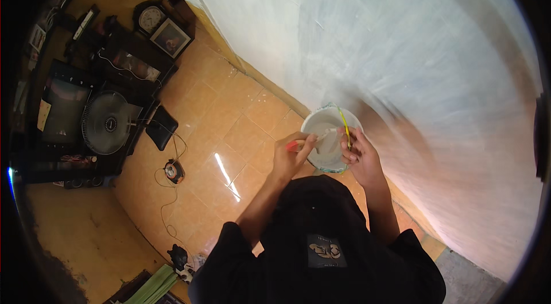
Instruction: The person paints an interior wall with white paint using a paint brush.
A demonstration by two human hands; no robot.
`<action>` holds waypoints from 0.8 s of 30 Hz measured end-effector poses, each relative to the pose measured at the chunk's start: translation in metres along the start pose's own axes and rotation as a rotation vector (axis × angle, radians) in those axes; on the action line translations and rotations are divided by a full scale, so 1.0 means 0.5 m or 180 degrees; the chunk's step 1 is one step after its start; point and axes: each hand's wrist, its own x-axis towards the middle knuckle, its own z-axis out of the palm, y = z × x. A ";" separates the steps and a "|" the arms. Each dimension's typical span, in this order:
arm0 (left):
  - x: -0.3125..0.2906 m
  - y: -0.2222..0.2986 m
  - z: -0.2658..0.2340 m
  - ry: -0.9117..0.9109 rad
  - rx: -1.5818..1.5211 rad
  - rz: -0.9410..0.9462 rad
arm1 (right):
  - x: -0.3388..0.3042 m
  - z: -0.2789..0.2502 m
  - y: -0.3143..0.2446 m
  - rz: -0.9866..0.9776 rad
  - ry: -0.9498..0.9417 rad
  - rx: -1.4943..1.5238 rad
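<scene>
My left hand is closed on a slim tool with a red-ended handle. The tool's pale far end reaches over the white bucket, and I cannot make out its kind. Beside it, my right hand pinches a thin yellow-green stick that slants up over the bucket's right side. Both hands are above the bucket's rim, close together. Pale residue coats the inside of the bucket, which stands on the floor against the wall. My fingers partly hide both held things.
A pale, streaky painted wall rises on the right. Orange floor tiles spread to the left. Farther left are a fan, a dark cabinet, a clock and a framed picture. A cable reel with its cord lies on the floor.
</scene>
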 end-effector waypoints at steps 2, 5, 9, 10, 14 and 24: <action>-0.011 -0.022 0.005 0.0472 -0.1131 -0.0545 | 0.008 -0.014 0.008 0.0134 0.0225 0.0117; -0.010 -0.088 -0.015 0.1121 -0.2158 -0.1296 | 0.021 -0.051 0.033 0.0111 0.0389 0.0007; 0.000 -0.225 -0.027 0.1556 -0.2832 -0.1344 | 0.042 -0.116 0.069 0.0370 0.0832 -0.0021; 0.015 -0.266 -0.017 0.1609 -0.2810 -0.1425 | 0.052 -0.138 0.074 0.0378 0.0812 -0.0049; 0.090 -0.455 0.052 0.1365 -0.3282 -0.1575 | 0.027 -0.178 0.087 0.0536 0.1102 -0.0119; 0.194 -0.892 0.304 0.1797 -0.4501 -0.1635 | 0.013 -0.340 0.145 0.1027 0.1694 0.0179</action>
